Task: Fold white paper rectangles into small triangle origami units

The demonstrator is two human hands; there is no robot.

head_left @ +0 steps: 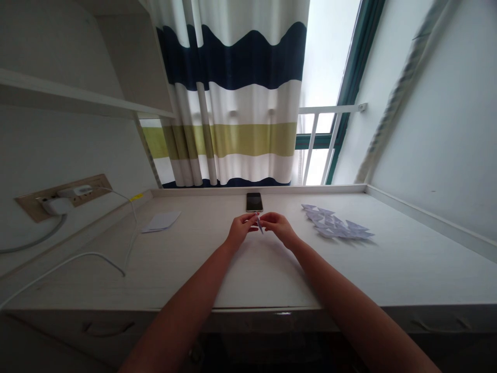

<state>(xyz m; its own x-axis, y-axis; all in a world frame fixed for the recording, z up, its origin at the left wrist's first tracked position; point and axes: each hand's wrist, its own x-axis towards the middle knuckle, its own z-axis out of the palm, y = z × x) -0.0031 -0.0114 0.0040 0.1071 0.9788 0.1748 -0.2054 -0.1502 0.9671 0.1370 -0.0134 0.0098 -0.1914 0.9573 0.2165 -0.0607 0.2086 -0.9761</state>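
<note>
Over the middle of the white desk, a small piece of folded paper [260, 224] is held nearly edge-on between my two hands. My left hand [241, 228] pinches it from the left, and my right hand [278, 226] grips it from the right with thumb and fingers. Fingers cover part of its folds. Just beyond my fingertips a dark-screened phone [254, 202] lies flat. To the right sits a cluster of several folded white paper pieces [336, 224], and a stack of flat paper sheets [161, 221] lies to the left.
White cables [97, 254] trail over the desk's left side from a wall socket plate [66, 196] with plugs in it. A low raised rim [217, 191] runs along the back of the desk [186, 274]. A striped curtain [248, 103] hangs behind, and a shelf [77, 96] juts out at upper left.
</note>
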